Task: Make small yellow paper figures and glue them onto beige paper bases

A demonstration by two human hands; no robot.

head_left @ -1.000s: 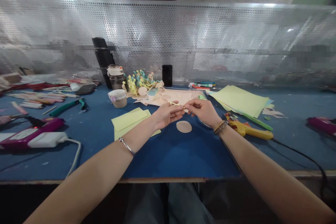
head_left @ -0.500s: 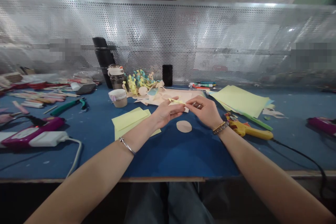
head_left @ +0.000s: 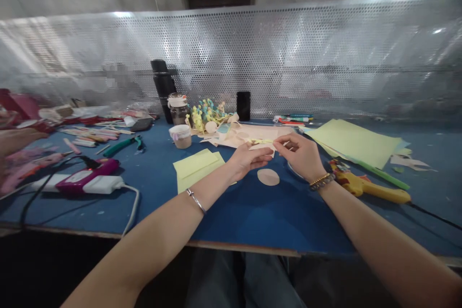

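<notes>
A thin yellow paper strip (head_left: 262,141) stretches between my two hands above the blue table. My left hand (head_left: 249,158) is closed on its left part, palm partly up. The thumb and forefinger of my right hand (head_left: 298,153) pinch its right end. Below the hands lies a pale round paper piece (head_left: 268,177) on the table. Yellow paper sheets (head_left: 197,166) lie left of my left hand, partly behind my forearm. Behind the hands are pale pink paper sheets (head_left: 249,134).
A paper cup (head_left: 181,137), a lidded jar (head_left: 178,109) and small yellow and blue paper flowers (head_left: 207,114) stand at the back. A yellow glue gun (head_left: 375,190) lies right, a power strip (head_left: 86,179) left. Another person's hand (head_left: 21,140) is at far left.
The view has turned left, so things sit further right in the picture. Another person's hand now shows at the far left. My hands still hold the strip.
</notes>
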